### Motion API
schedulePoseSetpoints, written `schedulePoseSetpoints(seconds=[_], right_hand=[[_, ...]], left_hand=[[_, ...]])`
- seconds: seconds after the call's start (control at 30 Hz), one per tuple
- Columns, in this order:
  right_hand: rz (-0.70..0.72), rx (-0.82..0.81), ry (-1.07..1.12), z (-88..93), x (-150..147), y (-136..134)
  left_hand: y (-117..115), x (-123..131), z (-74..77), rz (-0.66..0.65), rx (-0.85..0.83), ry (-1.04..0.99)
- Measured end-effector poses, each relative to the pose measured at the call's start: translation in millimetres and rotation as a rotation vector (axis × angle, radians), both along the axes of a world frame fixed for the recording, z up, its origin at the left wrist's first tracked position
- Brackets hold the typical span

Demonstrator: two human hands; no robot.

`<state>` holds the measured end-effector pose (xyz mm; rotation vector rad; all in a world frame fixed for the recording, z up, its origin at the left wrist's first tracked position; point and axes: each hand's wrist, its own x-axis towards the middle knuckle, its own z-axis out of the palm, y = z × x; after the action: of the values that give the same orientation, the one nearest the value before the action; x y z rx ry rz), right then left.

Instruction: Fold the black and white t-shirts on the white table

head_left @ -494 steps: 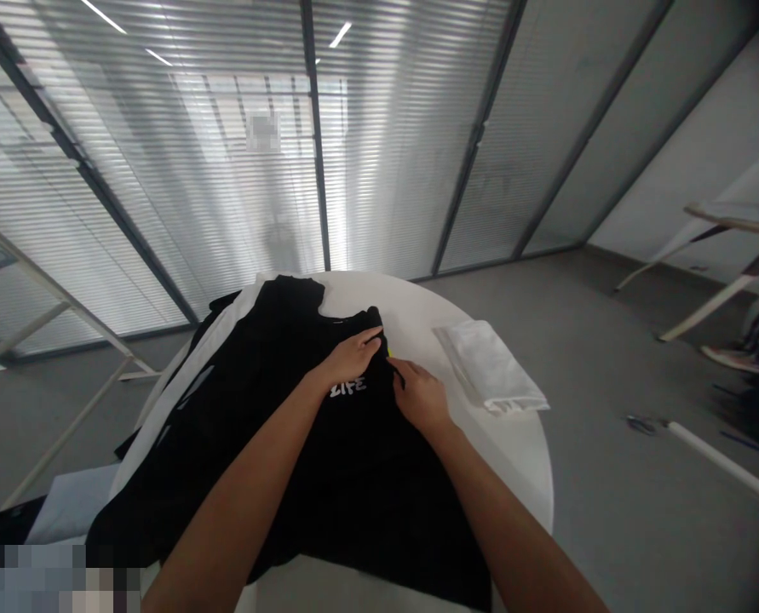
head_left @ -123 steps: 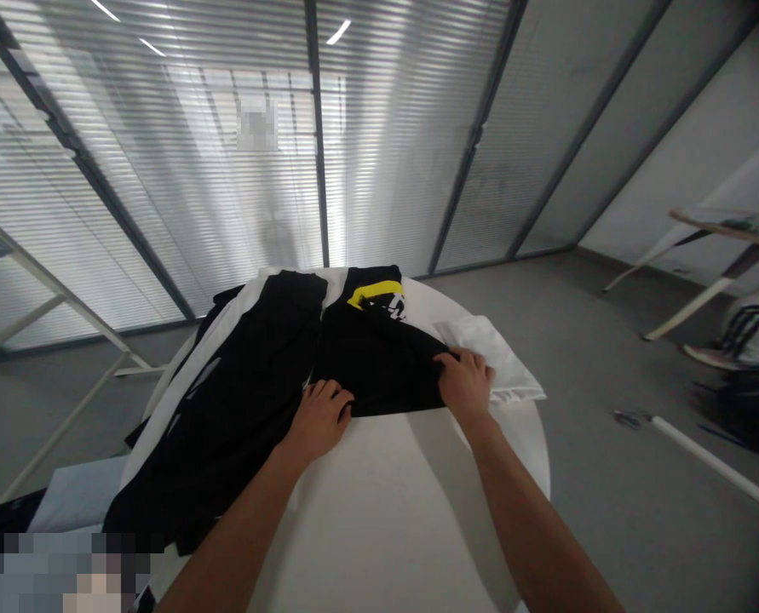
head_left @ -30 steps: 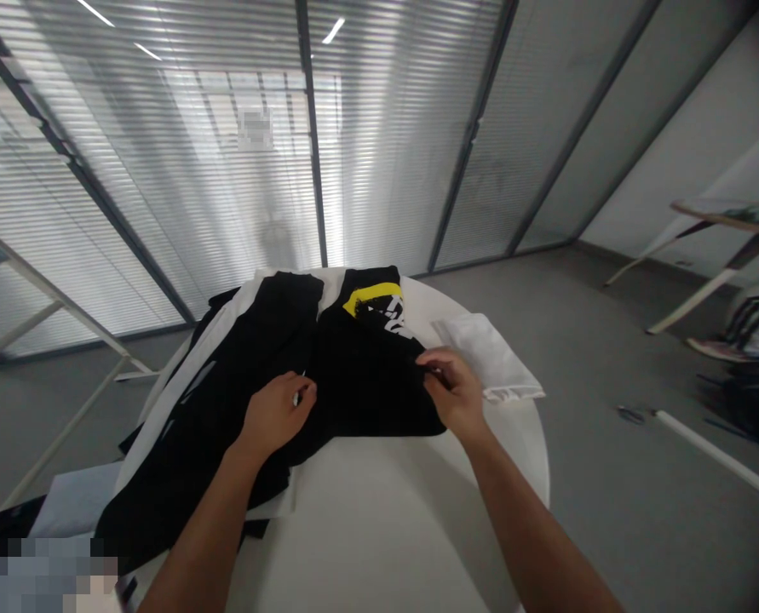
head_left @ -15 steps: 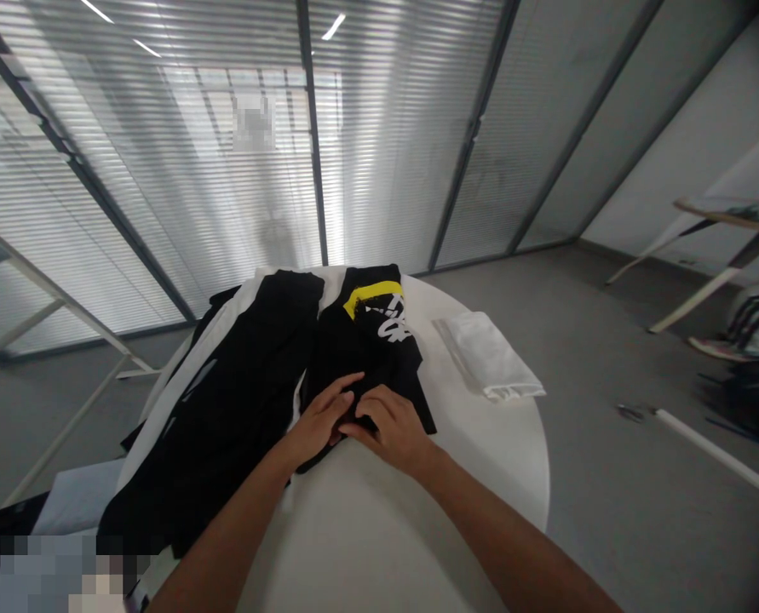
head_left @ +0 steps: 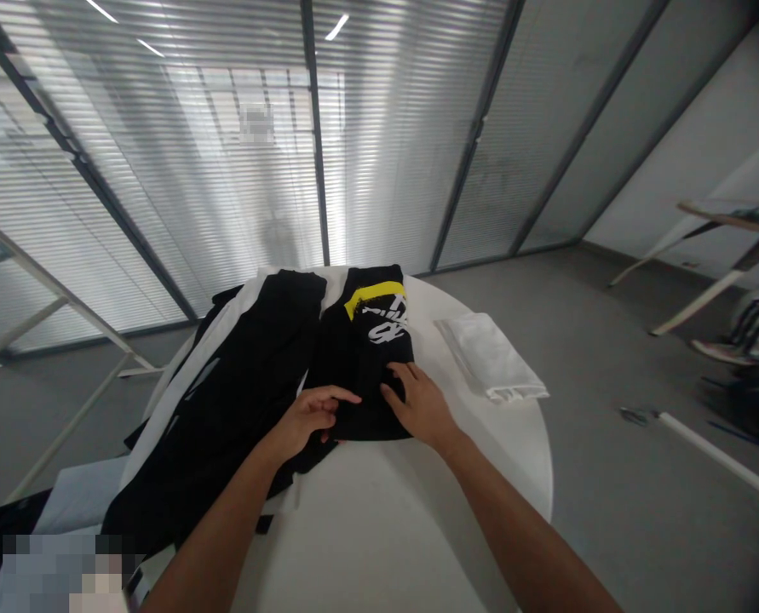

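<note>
A black garment point(head_left: 370, 366) with a yellow stripe and white lettering lies folded on a round white table point(head_left: 366, 528). At its near left edge is my left hand point(head_left: 302, 426), index finger stretched across the cloth and the other fingers curled at the edge, seemingly gripping it. My right hand point(head_left: 421, 404) rests on the garment's right side, fingers apart and pressing on the fabric. To the left, close by my left hand, spreads a larger black garment point(head_left: 244, 366) with a white stripe.
A flat white folded packet point(head_left: 491, 353) lies on the table's right side. Light frame bars point(head_left: 66, 298) stand at the left. On the floor to the right are a white pole point(head_left: 717, 460) and dark bags point(head_left: 750, 396). Blinds point(head_left: 244, 187) cover the glass wall behind.
My hands have moved apart, the right one to the right and the left one slightly to the left. The near edge of the printed garment is now folded over and lies flatter.
</note>
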<state>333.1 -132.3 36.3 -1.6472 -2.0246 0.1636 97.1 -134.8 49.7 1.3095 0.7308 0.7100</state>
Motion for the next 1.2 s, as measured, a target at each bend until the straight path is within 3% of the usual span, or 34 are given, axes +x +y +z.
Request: schedulePoseSetpoints(seconds=[0.17,0.37,0.5,0.6,0.8,1.07,1.2], right_hand=[[0.115,-0.157,-0.083,-7.6,-3.9,-0.7],[0.222,-0.162,-0.108,-9.6,-2.3,2.0],[0.279,-0.144,-0.084,-12.2,-1.3,4.2],[0.320,-0.145,-0.042,-11.6,0.0,4.3],[0.428,-0.100,0.173,-1.2,0.6,-2.4],[0.518,-0.021,0.197,-9.0,-5.8,-3.6],[0.536,-0.035,0.169,-9.8,-7.4,-3.4]], left_hand=[[1.3,-4.6,-2.6,-0.086,0.041,0.187],[15.5,14.3,-14.7,0.311,0.298,0.492],[25.4,25.8,-29.9,0.280,0.391,0.638],[23.6,25.7,-31.9,0.272,0.391,0.521],[14.3,9.4,-16.8,0.377,0.321,0.252],[20.3,14.9,-25.6,0.396,0.159,0.395],[18.5,15.9,-23.8,0.314,0.232,0.412]])
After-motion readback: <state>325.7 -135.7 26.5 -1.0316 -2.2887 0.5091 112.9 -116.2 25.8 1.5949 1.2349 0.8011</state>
